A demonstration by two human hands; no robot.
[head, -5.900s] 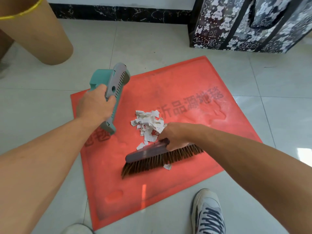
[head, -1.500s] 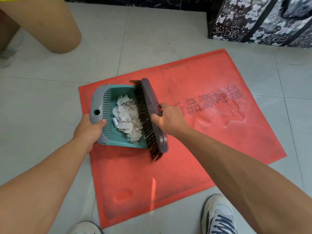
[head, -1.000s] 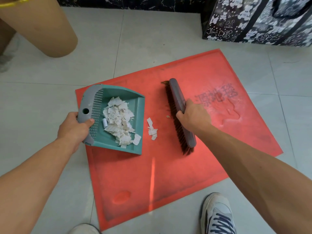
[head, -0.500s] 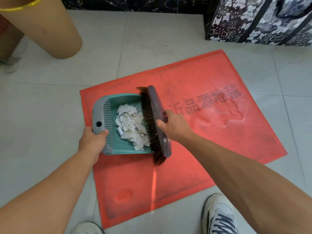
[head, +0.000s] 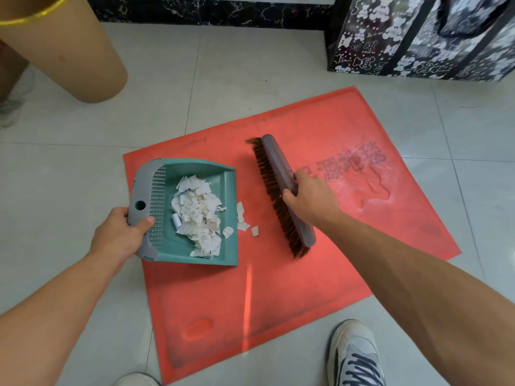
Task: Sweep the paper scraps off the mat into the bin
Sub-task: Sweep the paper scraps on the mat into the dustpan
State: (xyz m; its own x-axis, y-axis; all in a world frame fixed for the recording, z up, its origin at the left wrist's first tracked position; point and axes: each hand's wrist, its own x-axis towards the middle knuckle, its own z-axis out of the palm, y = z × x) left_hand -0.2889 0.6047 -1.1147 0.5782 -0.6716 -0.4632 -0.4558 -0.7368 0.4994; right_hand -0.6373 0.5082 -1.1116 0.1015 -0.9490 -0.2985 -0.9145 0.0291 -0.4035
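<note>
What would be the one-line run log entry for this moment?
left hand: holds dustpan | right hand: holds brush | few paper scraps on mat | next: sweep in

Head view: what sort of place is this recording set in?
Probably an indoor room in a home or a storeroom. The red mat lies on a pale tiled floor, a dark marble-patterned skirting runs along the wall, and a bear-print bag stands against it.

black bear-print bag (head: pixel 423 37) against the marble skirting (head: pixel 209 9), sneaker (head: pixel 354 355) on pale floor tiles (head: pixel 237 79)
</note>
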